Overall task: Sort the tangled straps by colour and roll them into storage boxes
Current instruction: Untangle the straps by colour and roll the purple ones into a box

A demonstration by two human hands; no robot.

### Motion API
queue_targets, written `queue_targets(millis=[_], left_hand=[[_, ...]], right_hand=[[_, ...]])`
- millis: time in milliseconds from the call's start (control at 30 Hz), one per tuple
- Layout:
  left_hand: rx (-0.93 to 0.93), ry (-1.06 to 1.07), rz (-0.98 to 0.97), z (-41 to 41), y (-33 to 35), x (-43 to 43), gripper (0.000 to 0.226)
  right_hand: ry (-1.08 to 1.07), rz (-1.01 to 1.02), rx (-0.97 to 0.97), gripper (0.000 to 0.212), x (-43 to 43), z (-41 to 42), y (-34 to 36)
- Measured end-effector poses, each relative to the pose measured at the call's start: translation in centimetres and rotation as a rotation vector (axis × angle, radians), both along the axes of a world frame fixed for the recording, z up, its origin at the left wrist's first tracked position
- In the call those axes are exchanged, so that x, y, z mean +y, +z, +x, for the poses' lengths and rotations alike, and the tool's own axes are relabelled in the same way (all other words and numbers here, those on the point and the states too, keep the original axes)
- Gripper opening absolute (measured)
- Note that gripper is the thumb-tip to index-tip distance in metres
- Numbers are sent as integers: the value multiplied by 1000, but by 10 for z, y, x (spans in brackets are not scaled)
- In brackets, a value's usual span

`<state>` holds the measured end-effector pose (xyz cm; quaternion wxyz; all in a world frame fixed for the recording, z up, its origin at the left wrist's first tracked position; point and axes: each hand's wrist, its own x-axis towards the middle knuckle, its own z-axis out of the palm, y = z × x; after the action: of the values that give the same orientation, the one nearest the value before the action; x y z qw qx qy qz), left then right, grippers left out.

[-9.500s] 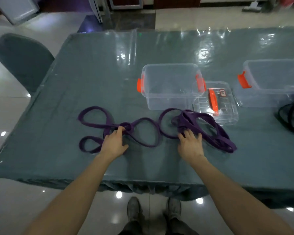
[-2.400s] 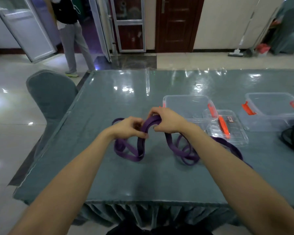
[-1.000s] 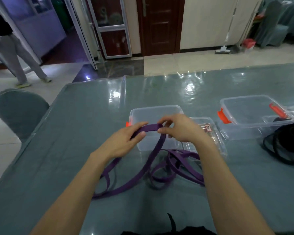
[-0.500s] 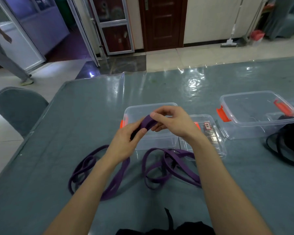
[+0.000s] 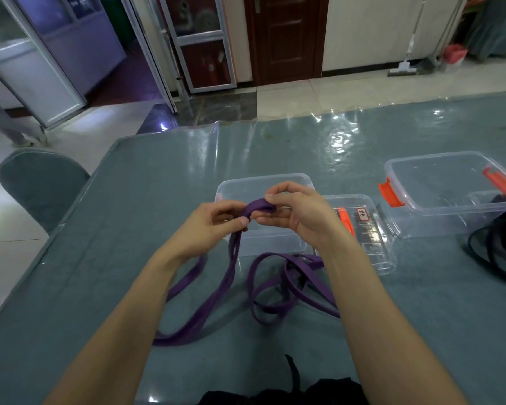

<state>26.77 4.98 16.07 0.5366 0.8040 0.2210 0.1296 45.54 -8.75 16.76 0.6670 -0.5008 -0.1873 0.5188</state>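
**Examiner:** What is recorded of the hands?

**Inspector:** The left hand (image 5: 214,226) is found closed on the purple strap (image 5: 216,299), which is pinched between thumb and curled fingers. The right hand (image 5: 298,214) is likewise closed on it, with a folded end pinched at the fingertips. Both hands are held together above the table (image 5: 129,229), in front of the nearest storage box (image 5: 263,179).

**Examiner:** And where is the strap itself noted?

**Inspector:** Its gripped end is raised between the two hands. From the left hand two runs are seen to hang down to the table and trail toward the near left edge. The remainder is laid in loose, overlapping loops on the table under the right forearm, just in front of the nearest storage box. No part of it is seen inside that box.

**Examiner:** What else is entered?

**Inspector:** A clear lid (image 5: 371,247) with an orange handle is laid flat, touching the right side of the nearest storage box. A second storage box (image 5: 450,159) with orange latches is placed farther right. Black straps (image 5: 494,252) are heaped beside it at the right edge of the view. A covered chair (image 5: 38,182) is set at the table's left side.
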Motion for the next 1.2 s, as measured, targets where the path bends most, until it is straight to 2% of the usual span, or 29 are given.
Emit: queue_targets(millis=[100, 200, 367, 467, 600, 667, 767, 833, 867, 933, 1067, 1133, 1200], left_hand=[[-68, 1, 2, 5, 9, 0, 33], [-63, 16, 36, 7, 13, 0, 28], [212, -89, 437, 4, 31, 12, 21], [343, -227, 621, 8, 46, 10, 26], [396, -259, 704, 16, 60, 13, 28], [418, -287, 757, 19, 64, 15, 24], [474, -332, 819, 18, 67, 18, 19], [497, -342, 856, 17, 69, 19, 18], [506, -346, 869, 17, 70, 19, 17], [520, -364, 883, 19, 72, 17, 14], [528, -421, 902, 27, 78, 7, 14], [499, -422, 908, 27, 83, 3, 15], [478, -425, 894, 26, 88, 3, 18]], right_hand=[[-13, 25, 49, 7, 2, -2, -1], [-10, 22, 74, 11, 1, -1, -1], [113, -60, -8, 29, -7, 2, -11], [145, -38, 83, 30, -8, 4, -18], [133, 16, 231, 23, -10, 3, -26], [148, -16, 55, 21, -13, 1, -25], [178, -161, -531, 18, -20, 3, -13], [174, -255, -904, 27, -22, 5, -5], [177, -275, -1012, 33, -22, 5, -2], [218, -252, -1072, 43, -19, 1, 2], [283, -207, -1158, 32, -13, -11, -3], [259, -186, -1141, 32, -13, -12, -8], [214, -134, -1046, 31, -15, -12, -11]])
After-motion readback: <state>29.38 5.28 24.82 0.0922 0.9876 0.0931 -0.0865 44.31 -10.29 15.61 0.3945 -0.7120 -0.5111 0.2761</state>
